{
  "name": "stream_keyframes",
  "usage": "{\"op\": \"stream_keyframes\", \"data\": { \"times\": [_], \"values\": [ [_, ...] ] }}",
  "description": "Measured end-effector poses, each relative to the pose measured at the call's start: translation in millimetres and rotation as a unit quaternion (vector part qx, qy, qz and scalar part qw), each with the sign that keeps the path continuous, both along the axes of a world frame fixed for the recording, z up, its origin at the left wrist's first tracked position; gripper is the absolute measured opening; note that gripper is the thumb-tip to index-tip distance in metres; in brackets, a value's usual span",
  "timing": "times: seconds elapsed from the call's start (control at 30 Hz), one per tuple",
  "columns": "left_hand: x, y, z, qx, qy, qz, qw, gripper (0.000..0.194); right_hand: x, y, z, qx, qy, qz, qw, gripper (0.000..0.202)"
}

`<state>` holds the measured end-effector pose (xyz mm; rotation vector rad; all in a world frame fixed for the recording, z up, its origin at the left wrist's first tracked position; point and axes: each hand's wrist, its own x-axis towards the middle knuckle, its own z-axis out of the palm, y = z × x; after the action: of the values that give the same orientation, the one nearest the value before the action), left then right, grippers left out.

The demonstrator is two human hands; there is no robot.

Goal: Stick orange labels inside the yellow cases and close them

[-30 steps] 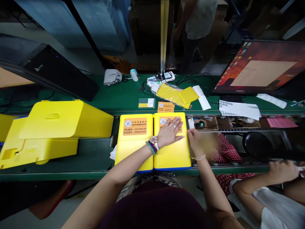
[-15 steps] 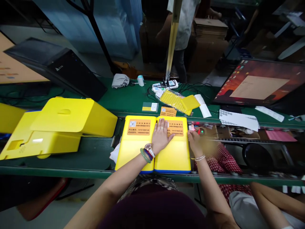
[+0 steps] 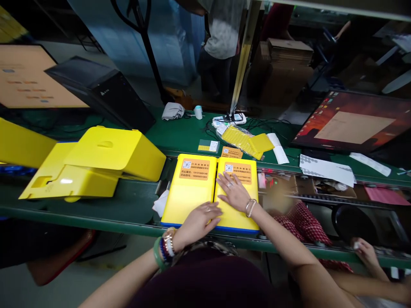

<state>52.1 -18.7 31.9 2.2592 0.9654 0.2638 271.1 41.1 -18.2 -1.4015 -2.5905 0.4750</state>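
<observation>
Yellow left box (image 3: 189,199) and right box (image 3: 236,220) lie side by side at the frame's lower centre; the right hand (image 3: 233,192) lies spread, ungripping, on the right box; the left hand (image 3: 199,223), relaxed, grasps nothing over the left box. A sideways rub could lift the right label (image 3: 240,171); two boxes, one label each.

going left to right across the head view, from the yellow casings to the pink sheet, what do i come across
Yellow casings, left labelled box, right labelled box, white paper strip, spotted white sheet, pink sheet.
</observation>
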Motion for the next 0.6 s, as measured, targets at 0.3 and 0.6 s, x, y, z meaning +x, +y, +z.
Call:
{"op": "stream_keyframes", "data": {
  "times": [0.3,0.6],
  "values": [
    [-94,99,-26.6,-0.027,-0.072,0.486,0.870,0.052,125,86,-30.9,-0.062,0.134,-0.386,0.911,0.053],
    [-85,198,-23.4,-0.517,-0.057,0.433,0.736,0.073,56,138,-11.3,-0.167,0.103,-0.199,0.960,0.041]
  ]
}}
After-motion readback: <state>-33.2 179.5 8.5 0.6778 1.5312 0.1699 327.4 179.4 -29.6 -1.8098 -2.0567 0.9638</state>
